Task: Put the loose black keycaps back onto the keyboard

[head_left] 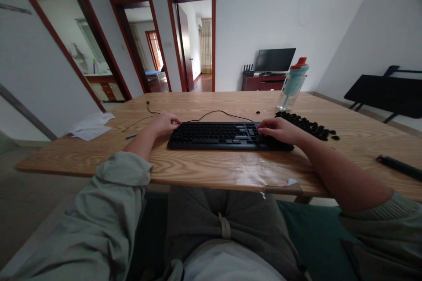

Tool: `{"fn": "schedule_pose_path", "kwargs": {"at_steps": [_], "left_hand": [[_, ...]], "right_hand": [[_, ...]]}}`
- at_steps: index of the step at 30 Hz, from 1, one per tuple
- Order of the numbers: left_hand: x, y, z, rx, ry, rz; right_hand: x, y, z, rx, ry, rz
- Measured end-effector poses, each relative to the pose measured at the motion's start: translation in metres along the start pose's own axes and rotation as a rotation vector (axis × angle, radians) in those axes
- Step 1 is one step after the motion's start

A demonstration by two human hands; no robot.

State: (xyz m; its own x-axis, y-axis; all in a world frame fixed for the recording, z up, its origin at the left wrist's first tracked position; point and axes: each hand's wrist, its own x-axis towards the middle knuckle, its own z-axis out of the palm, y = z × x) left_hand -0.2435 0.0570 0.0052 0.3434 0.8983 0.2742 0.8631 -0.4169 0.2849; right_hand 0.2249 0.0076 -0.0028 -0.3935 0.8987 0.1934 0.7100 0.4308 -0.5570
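A black keyboard [211, 135] lies flat on the wooden table in front of me. Some larger keys remain on it, while much of its face shows bare key sockets. My left hand [164, 124] grips its back left corner with the fingers closed. Over the keyboard's right part, my right hand [278, 131] has thumb and fingertips pinched together at the keys. Whatever sits between those fingertips is too small to make out. Just behind and right of that hand is a pile of loose black keycaps [313, 127], partly hidden by it.
A clear water bottle [292, 85] with a red and teal lid stands behind the pile. White paper [92, 126] and a blue pen [131, 136] lie left. A thin cable [214, 111] runs behind the keyboard. A dark long object [398, 166] rests on the table [198, 164] at right.
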Motion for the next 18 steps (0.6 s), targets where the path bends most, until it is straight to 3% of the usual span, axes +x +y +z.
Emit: {"fn": "schedule_pose_path", "kwargs": {"at_steps": [12, 18], "left_hand": [[-0.0045, 0.0056, -0.0021, -0.142, -0.035, -0.126], [-0.0062, 0.0065, 0.0036, -0.262, 0.029, -0.17]], "right_hand": [[-0.0013, -0.0033, -0.0008, 0.0, -0.018, -0.003], [-0.002, -0.0072, -0.001, 0.013, -0.029, -0.004]]}}
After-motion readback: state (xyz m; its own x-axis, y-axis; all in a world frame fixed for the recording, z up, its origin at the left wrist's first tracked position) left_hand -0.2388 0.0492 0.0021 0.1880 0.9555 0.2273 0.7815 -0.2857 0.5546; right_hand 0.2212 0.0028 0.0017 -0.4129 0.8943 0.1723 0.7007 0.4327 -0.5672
